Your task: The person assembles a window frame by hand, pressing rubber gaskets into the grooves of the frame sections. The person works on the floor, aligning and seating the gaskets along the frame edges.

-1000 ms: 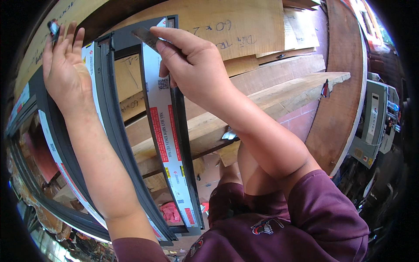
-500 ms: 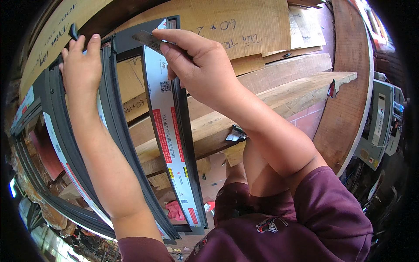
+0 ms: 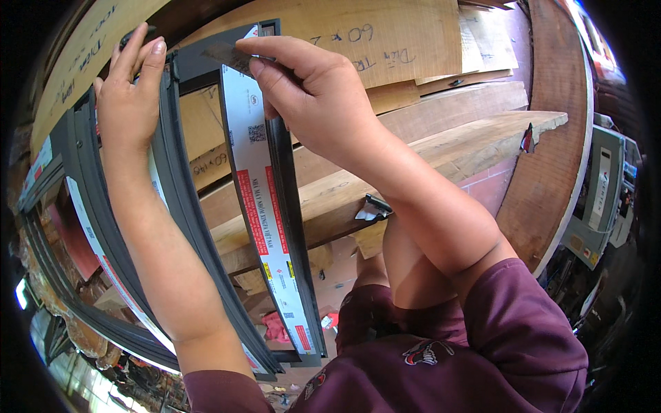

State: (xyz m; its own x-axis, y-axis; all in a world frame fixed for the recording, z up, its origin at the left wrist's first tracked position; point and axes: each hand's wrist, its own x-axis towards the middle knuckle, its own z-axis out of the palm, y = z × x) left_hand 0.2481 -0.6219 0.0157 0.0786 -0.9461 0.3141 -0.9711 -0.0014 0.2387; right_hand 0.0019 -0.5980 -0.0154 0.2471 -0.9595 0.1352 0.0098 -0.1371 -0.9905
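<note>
A dark grey metal window or door frame (image 3: 195,63) with printed protective film stands before me. Near its top right corner my right hand (image 3: 313,86) pinches a thin, flat metal blade (image 3: 226,55) between thumb and fingers. The blade points left, over the top rail. My left hand (image 3: 129,103) is over the upper left part of the frame, index finger stretched upward and thumb apart from it. A small black piece (image 3: 128,40) shows behind its fingertips; the fingers seem to hold it, though the grip is partly hidden.
Marked wooden boards (image 3: 406,41) lie behind the frame. Long planks (image 3: 441,148) cross below them, with a small black-and-white packet (image 3: 373,208) at one edge. A curved wide board (image 3: 551,138) and a grey machine (image 3: 597,196) are at right. Pink cloth (image 3: 275,327) lies low behind the frame.
My left hand has lifted slightly, its index finger now stretched further up, and the black piece has moved up and right with it. My right hand with the blade has shifted slightly up and left.
</note>
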